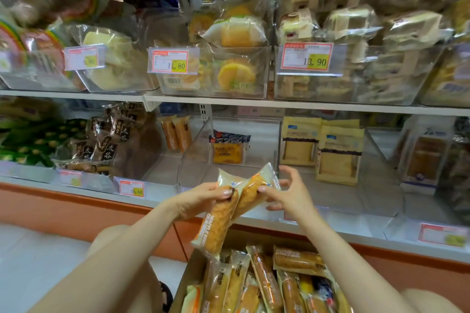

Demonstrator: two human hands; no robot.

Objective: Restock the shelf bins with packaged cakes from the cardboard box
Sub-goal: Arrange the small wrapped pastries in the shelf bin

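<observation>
Step in hand: transfer, with two packs lifted and not yet binned. Likely target is the clear plastic shelf bin [162, 173] at lower centre-left, with two matching upright packs at its back. Brown cardboard box [188, 272], bottom centre, is still well stocked with the same packs. Left grip [201, 201], just above the box, is clamped round the top of a long clear-wrapped golden waffle cake [218, 221], which hangs tilted over the box. Second golden cake pack [250, 194] touches it at the top, angled up to the right. Right grip [287, 193] pinches that pack with thumb and forefinger, other fingers splayed. Next move, I'd say: carry both up and left into the bin and stand them upright; the wrappers look slippery.
</observation>
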